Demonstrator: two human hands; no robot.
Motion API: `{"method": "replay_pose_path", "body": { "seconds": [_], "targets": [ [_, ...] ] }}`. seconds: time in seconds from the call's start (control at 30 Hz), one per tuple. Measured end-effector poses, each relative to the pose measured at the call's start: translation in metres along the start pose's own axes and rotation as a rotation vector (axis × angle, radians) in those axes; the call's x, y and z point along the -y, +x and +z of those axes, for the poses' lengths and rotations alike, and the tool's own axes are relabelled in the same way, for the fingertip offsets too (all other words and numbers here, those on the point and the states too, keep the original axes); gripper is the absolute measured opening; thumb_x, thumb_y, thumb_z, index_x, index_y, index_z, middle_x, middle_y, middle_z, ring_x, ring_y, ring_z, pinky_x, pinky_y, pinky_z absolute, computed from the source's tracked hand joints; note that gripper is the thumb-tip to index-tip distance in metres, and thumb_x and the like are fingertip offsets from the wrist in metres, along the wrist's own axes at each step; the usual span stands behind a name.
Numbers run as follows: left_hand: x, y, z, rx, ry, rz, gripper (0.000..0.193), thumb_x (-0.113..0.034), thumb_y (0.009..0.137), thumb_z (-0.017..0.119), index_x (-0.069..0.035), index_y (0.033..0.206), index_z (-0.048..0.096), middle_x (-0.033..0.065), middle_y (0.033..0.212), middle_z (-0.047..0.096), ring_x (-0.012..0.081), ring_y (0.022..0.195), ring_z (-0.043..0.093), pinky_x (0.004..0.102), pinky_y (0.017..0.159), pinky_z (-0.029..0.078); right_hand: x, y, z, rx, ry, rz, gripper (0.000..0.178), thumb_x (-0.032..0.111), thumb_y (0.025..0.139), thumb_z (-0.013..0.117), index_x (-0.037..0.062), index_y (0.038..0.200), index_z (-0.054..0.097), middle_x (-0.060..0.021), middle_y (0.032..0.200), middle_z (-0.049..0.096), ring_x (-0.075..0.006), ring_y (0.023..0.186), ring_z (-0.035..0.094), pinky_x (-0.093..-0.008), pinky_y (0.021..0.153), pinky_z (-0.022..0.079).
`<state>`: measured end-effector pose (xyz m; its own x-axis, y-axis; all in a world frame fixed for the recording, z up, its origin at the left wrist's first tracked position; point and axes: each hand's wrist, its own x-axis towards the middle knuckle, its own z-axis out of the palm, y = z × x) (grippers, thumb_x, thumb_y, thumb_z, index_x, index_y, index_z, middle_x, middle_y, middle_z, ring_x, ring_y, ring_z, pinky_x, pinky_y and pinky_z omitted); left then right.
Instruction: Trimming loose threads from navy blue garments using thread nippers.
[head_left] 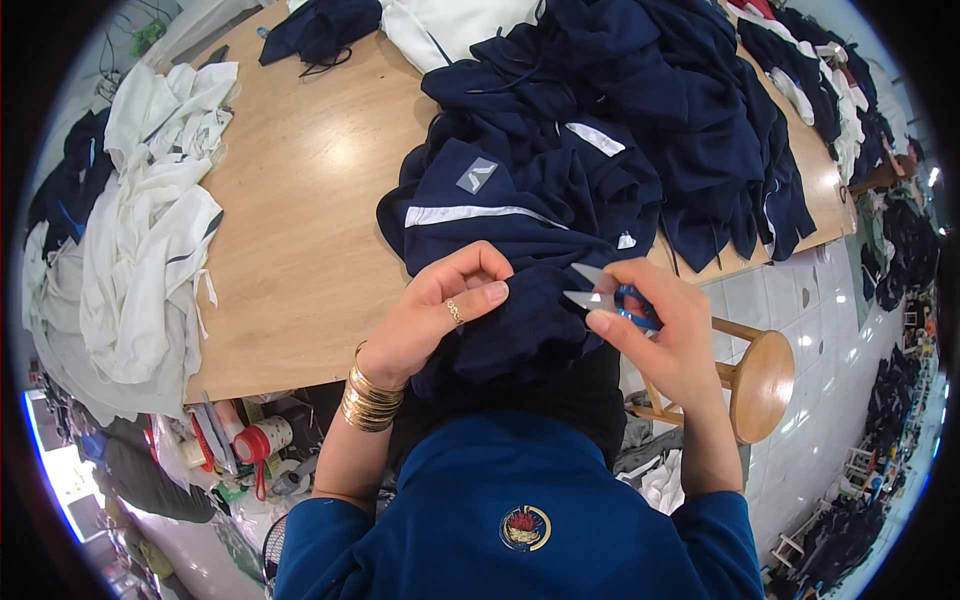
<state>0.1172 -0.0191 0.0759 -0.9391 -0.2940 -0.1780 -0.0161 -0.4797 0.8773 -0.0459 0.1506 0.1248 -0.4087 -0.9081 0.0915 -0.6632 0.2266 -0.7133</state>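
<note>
My left hand [440,315], with a ring and several gold bangles, pinches a fold of a navy garment [500,215] that has a white stripe and a grey patch. The garment hangs over the near edge of the wooden table [300,220] into my lap. My right hand [665,325] grips small thread snips [600,292] with blue handles. Their metal blades point left, toward the fold held by the left hand, and sit just right of it.
A heap of navy garments [680,110] covers the table's right side. White garments [150,230] pile along the left edge. A round wooden stool [762,385] stands to my right on the white tiled floor. Thread spools and clutter [250,445] sit under the table at lower left.
</note>
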Motion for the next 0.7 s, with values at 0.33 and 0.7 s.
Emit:
{"method": "replay_pose_path", "body": {
  "seconds": [0.33,0.7],
  "targets": [
    [-0.0081,-0.0024,0.0071,0.008,0.088,0.028,0.031,-0.006,0.072,0.073,-0.007,0.094,0.051,0.0004,0.084,0.061,0.0035,0.076,0.054,0.0174,0.071,0.042,0.0,-0.0049,0.0019,-0.044,-0.034,-0.215,0.022,0.021,0.073,0.069,0.0021,0.08,0.062,-0.0061,0.066,0.058,-0.019,0.057,0.053,-0.0269,0.052,0.039],
    [-0.0048,-0.0017,0.0086,0.028,0.104,0.064,0.041,-0.004,0.072,0.072,-0.006,0.104,0.047,0.002,0.087,0.062,0.0037,0.079,0.054,0.0178,0.072,0.042,0.0048,-0.0022,0.0039,-0.068,-0.138,-0.329,0.022,0.026,0.071,0.071,0.0073,0.078,0.061,-0.0022,0.064,0.057,-0.017,0.053,0.052,-0.0269,0.046,0.038]
  ]
}}
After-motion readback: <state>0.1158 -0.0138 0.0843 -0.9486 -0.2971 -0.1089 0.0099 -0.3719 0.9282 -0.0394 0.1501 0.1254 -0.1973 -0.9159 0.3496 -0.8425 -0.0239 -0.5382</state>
